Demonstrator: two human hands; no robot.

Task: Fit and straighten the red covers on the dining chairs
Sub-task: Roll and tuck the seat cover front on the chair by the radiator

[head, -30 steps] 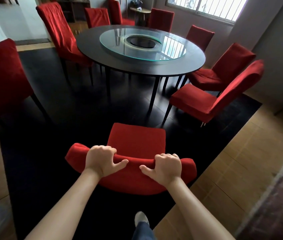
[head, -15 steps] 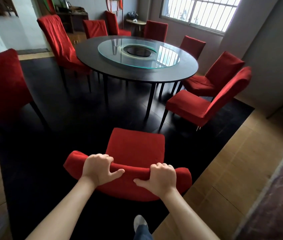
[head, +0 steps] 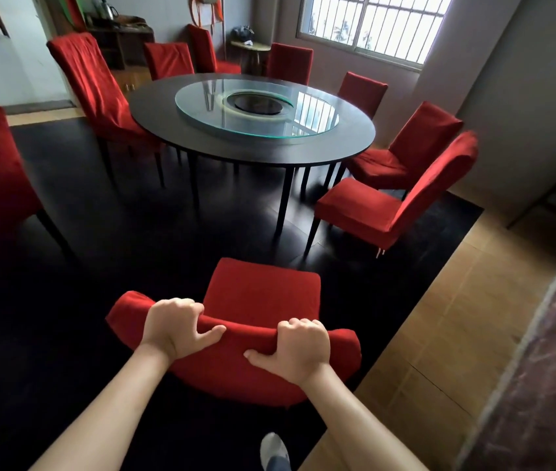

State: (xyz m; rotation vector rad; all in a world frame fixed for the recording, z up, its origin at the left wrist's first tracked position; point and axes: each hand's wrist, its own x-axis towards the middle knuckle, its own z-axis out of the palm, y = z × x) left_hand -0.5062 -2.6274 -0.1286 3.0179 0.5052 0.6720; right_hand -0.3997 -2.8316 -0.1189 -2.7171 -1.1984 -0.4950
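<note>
2 hands, left hand [head: 176,326] and right hand [head: 298,348], clamp the red fabric-covered chair's backrest top [head: 235,338], likely to tug its cover straight

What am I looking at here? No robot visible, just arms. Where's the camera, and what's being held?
There is no robot: a person does the job with bare hands, and one wide-angle camera worn on their head looks forward and down, so the arms enter from the bottom edge. The left hand and the right hand both grip the top of the backrest of the nearest chair, fingers curled over the edge of its red cover, thumbs on the near side. Ahead stands a round dark table with a glass turntable on it, ringed by more red-covered chairs. The cover on the far-left chair looks wrinkled. A shoe shows at the bottom.
</note>
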